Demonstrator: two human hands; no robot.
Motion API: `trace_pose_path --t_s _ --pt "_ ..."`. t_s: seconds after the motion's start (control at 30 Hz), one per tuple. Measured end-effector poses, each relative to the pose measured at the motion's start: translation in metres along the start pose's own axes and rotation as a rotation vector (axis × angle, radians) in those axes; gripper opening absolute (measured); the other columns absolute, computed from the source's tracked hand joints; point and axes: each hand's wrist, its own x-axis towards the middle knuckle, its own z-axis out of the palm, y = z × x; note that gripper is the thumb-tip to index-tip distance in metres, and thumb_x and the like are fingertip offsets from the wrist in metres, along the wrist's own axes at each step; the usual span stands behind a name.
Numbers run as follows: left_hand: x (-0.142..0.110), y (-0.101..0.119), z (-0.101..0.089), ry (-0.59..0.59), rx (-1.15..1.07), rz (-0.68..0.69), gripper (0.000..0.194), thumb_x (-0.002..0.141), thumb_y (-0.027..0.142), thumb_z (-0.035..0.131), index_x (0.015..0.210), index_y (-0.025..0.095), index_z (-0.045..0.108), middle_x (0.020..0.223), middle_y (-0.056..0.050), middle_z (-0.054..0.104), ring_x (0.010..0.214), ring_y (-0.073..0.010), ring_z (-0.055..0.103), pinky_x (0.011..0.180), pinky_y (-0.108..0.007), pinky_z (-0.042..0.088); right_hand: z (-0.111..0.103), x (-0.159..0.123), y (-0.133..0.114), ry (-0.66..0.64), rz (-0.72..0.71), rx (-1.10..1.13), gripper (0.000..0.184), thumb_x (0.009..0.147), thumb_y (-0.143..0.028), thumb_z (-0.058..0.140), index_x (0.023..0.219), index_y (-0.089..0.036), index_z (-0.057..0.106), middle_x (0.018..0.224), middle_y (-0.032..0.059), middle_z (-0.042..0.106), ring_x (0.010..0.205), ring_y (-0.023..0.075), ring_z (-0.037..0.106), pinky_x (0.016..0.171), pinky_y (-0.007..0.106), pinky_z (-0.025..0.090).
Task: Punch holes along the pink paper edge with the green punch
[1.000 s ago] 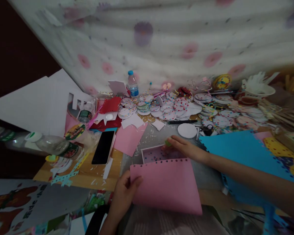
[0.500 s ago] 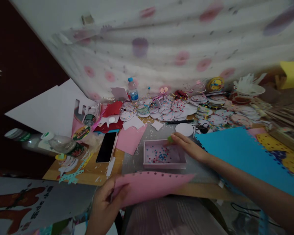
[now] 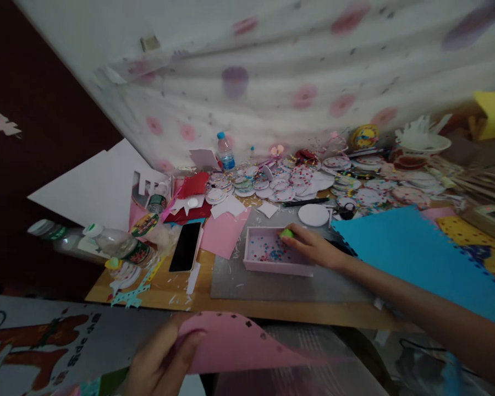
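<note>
My left hand [image 3: 160,355] is closed on a sheet of pink paper [image 3: 226,344], pinched between thumb and fingers below the table's front edge. Punched holes run along the sheet's upper edge, and its right part curls and blurs. My right hand [image 3: 307,245] grips a small bright green paper punch [image 3: 287,234], mostly hidden by the fingers, over the right half of a pale pink open box [image 3: 278,268]. Small red and blue paper bits [image 3: 274,253] lie scattered in the box, which stands on a grey mat [image 3: 239,286].
A phone [image 3: 185,247] and plastic bottles [image 3: 119,242] lie at left. Behind the box are heaps of decorated paper discs [image 3: 280,184], a black pen [image 3: 305,202] and a white disc [image 3: 313,215]. Blue sheets [image 3: 412,258] with punched edges lie at right.
My left hand has moved down and left with the pink paper, which now bends more. My right hand has tilted slightly, bringing the green punch lower over the box. The view has shifted a little.
</note>
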Motion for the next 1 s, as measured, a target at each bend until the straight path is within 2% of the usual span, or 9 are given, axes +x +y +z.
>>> trace_pose_path --t_s 0.1,0.2,0.37,0.43,0.53,0.67,0.73,0.83,1.0 --pt "0.024 0.004 0.008 -0.116 0.03 0.058 0.03 0.089 0.044 0.047 0.082 0.022 0.065 0.075 -0.001 0.07 0.07 -0.0167 0.065 0.064 -0.02 0.049 -0.006 0.003 -0.007 -0.004 -0.009 0.017 0.038 0.086 -0.056 0.048 0.092 -0.019 0.059 0.089 0.0066 0.064 0.085 0.0244 0.058 0.08 0.038 0.046" --pt "0.062 0.01 0.025 -0.342 0.103 0.154 0.032 0.094 0.039 0.04 0.073 0.021 0.055 0.062 0.002 0.061 0.06 -0.0143 0.06 0.057 -0.021 0.042 -0.022 -0.002 -0.023 -0.047 -0.019 0.102 0.037 0.091 -0.053 0.043 0.1 -0.021 0.06 0.104 0.0073 0.065 0.1 0.0243 0.059 0.088 0.037 0.046" --pt "0.123 0.034 0.069 -0.594 0.216 0.241 0.028 0.096 0.037 0.036 0.082 0.021 0.056 0.074 0.0 0.063 0.072 -0.0172 0.061 0.064 -0.024 0.038 -0.039 -0.029 -0.051 -0.196 0.093 0.557 0.036 0.086 -0.051 0.053 0.111 -0.026 0.063 0.121 0.0071 0.062 0.116 0.0257 0.054 0.098 0.039 0.042" --pt "0.139 0.045 0.088 -0.66 0.207 0.256 0.025 0.095 0.036 0.039 0.087 0.02 0.057 0.076 0.0 0.063 0.073 -0.0174 0.06 0.064 -0.025 0.037 -0.034 -0.039 -0.054 -0.18 0.17 0.634 0.037 0.079 -0.051 0.063 0.106 -0.025 0.064 0.115 0.0068 0.064 0.109 0.0258 0.058 0.093 0.038 0.045" --pt "0.159 0.055 0.11 -0.737 0.081 0.231 0.018 0.091 0.034 0.048 0.095 0.021 0.059 0.084 0.0 0.064 0.077 -0.0165 0.059 0.066 -0.024 0.038 -0.023 -0.049 -0.046 -0.144 0.302 0.772 0.033 0.076 -0.047 0.068 0.099 -0.024 0.062 0.094 0.0033 0.066 0.087 0.0221 0.064 0.072 0.032 0.052" --pt "0.18 0.047 0.117 -0.868 -0.121 0.068 0.026 0.085 0.038 0.057 0.104 0.021 0.059 0.071 0.004 0.058 0.067 -0.0133 0.054 0.06 -0.021 0.038 -0.022 -0.056 -0.021 0.068 0.298 0.644 0.028 0.075 -0.042 0.071 0.093 -0.021 0.065 0.094 0.0042 0.067 0.091 0.0222 0.063 0.076 0.028 0.052" --pt "0.185 0.034 0.109 -0.87 -0.166 -0.041 0.026 0.083 0.037 0.059 0.101 0.02 0.062 0.068 0.004 0.055 0.066 -0.0129 0.053 0.061 -0.021 0.04 -0.029 -0.062 -0.005 0.217 0.292 0.58 0.03 0.073 -0.043 0.071 0.095 -0.023 0.067 0.096 0.0043 0.07 0.09 0.0225 0.065 0.078 0.026 0.053" --pt "0.183 0.012 0.091 -0.781 -0.183 -0.179 0.02 0.078 0.034 0.063 0.092 0.019 0.066 0.075 0.001 0.06 0.074 -0.0149 0.057 0.068 -0.022 0.044 -0.037 -0.074 0.017 0.397 0.394 0.506 0.033 0.07 -0.043 0.072 0.098 -0.025 0.069 0.101 0.0037 0.071 0.095 0.0244 0.066 0.08 0.025 0.054" --pt "0.156 -0.022 0.078 -0.531 -0.281 -0.332 0.017 0.071 0.034 0.072 0.076 0.018 0.069 0.074 0.0 0.063 0.071 -0.0151 0.057 0.061 -0.021 0.044 -0.033 -0.097 0.04 0.55 0.634 0.446 0.04 0.071 -0.045 0.071 0.104 -0.023 0.066 0.114 0.0043 0.069 0.111 0.0285 0.06 0.086 0.028 0.054"
